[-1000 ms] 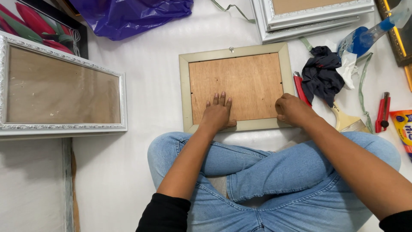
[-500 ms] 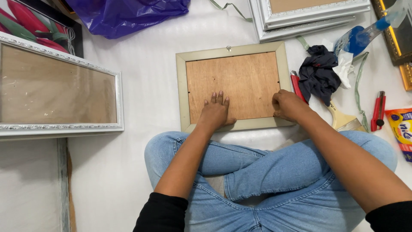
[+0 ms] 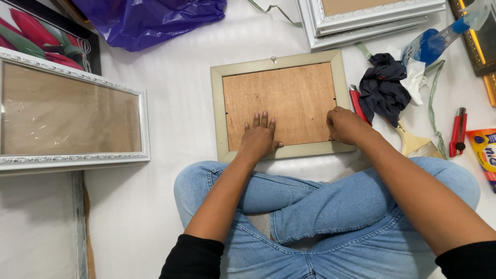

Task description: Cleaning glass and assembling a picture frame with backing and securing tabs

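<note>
Cream-bordered rectangular picture frame is lying face down on the white surface, showing its brown wooden backing board. Left hand is pressing flat, fingers extended, on the board's lower edge. Right hand is curling loosely closed at the frame's lower right corner, gripping nothing visible.

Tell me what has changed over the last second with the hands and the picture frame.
Almost nothing. The left hand stays flat on the brown wooden backing board of the beige picture frame; the right hand remains curled at its lower right corner. Only the view drifted slightly. Nothing was picked up or released.
</note>
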